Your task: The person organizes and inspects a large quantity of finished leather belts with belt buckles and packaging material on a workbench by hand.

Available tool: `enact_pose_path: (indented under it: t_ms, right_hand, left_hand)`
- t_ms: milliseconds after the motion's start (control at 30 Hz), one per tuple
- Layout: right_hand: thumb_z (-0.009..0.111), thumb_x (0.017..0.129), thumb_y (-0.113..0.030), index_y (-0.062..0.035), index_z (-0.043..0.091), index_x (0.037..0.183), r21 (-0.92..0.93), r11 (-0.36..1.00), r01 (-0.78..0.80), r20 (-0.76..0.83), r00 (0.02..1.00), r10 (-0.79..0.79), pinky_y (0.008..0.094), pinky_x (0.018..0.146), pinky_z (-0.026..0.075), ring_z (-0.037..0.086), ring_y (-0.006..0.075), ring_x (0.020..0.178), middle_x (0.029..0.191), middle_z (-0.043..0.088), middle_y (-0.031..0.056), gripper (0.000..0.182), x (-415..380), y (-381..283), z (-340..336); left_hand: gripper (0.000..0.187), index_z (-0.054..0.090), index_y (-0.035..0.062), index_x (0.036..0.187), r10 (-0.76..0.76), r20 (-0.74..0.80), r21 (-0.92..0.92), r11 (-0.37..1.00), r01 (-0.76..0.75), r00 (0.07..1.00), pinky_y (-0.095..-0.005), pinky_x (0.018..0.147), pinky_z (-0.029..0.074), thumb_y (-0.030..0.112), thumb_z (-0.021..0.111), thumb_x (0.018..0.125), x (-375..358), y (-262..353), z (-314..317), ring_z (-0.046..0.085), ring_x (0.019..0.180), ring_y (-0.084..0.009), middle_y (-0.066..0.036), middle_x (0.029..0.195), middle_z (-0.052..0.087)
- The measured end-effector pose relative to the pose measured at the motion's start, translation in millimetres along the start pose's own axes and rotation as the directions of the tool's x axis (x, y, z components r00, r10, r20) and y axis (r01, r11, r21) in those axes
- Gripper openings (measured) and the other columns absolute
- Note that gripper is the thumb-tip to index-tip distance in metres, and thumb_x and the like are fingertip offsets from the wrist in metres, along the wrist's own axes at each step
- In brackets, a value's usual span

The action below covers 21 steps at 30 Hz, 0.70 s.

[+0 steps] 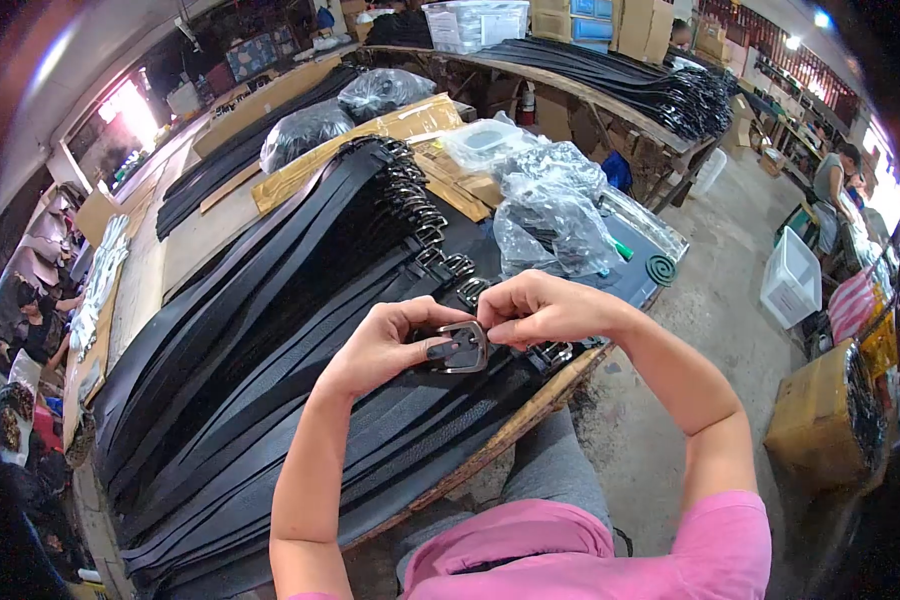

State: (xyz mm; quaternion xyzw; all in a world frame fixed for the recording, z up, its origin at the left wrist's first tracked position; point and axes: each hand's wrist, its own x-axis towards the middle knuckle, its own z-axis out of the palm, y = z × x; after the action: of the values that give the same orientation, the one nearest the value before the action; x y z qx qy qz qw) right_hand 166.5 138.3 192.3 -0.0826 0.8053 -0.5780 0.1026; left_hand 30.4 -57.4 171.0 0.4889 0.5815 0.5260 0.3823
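My left hand [394, 342] is closed on a black leather belt at its buckle end, thumb on top of the strap. The silver belt buckle [480, 348] sticks out to the right of that thumb. Beside the buckle's upper right edge, my right hand [538, 308] has its thumb and fingers pinched together; what lies between the fingertips is too small to make out. Beneath both hands spreads a large pile of black belts [270, 340], their buckles [415, 205] lined up along the right side.
Clear plastic bags [555, 215] and a green coil [660, 269] lie near the table's right edge. Behind are cardboard pieces [340, 150] and dark plastic bundles [385, 92]. A white bin [792, 277] and a taped carton [820, 415] stand right. Other people work on both sides.
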Motion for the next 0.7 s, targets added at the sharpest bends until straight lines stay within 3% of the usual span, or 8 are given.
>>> enact_pose_path:
  t_ms: [133, 367, 467, 700]
  right_hand:
    - [0.060, 0.088, -0.017, -0.0011, 0.058, 0.087, 0.077, 0.997, 0.020, 0.002, 1.000, -0.020, 0.0209, 0.057, 0.040, 0.050, 0.0043, 0.062, 0.069, 0.054, -0.0024, 0.016, -6.5, 0.8, 0.0]
    - [0.061, 0.088, -0.017, -0.0003, 0.059, 0.089, 0.064, 0.992, 0.106, -0.018, 0.994, -0.105, 0.0212, 0.058, 0.042, 0.053, 0.0045, 0.065, 0.073, 0.057, -0.0018, 0.017, -11.0, 13.0, 6.8]
    - [0.062, 0.087, -0.017, -0.0002, 0.060, 0.089, 0.035, 0.991, 0.129, -0.060, 0.990, -0.127, 0.0218, 0.057, 0.042, 0.053, 0.0045, 0.065, 0.072, 0.058, -0.0014, 0.017, -14.9, 10.6, 7.5]
    - [0.065, 0.084, -0.016, -0.0011, 0.061, 0.083, -0.093, 0.991, 0.101, -0.086, 0.990, -0.109, 0.0228, 0.052, 0.039, 0.051, 0.0049, 0.060, 0.066, 0.057, -0.0007, 0.016, -21.1, 5.0, 11.1]
  left_hand:
    - [0.030, 0.063, -0.0021, 0.106, -0.047, 0.030, -0.140, 0.989, 0.051, 0.998, -0.0220, 0.080, 0.046, 0.011, 0.069, 0.080, 2.3, 1.8, 2.9, 0.059, 0.085, -0.0076, -0.003, 0.092, 0.065]
    - [0.021, 0.062, -0.0013, 0.098, -0.043, 0.070, -0.179, 0.982, 0.055, 0.997, -0.0219, 0.077, 0.047, 0.008, 0.069, 0.080, 6.3, -1.2, 0.7, 0.059, 0.081, -0.0071, -0.002, 0.088, 0.065]
    - [0.018, 0.061, 0.0006, 0.091, -0.095, 0.011, -0.185, 0.978, 0.095, 0.995, -0.0226, 0.075, 0.046, 0.008, 0.070, 0.078, 6.5, 6.8, 4.7, 0.059, 0.079, -0.0080, -0.002, 0.084, 0.063]
    - [0.030, 0.064, -0.0014, 0.089, -0.109, 0.173, -0.177, 0.974, 0.139, 0.979, -0.0221, 0.072, 0.048, 0.007, 0.080, 0.066, 13.3, 4.6, -3.2, 0.061, 0.077, -0.0096, -0.005, 0.084, 0.066]
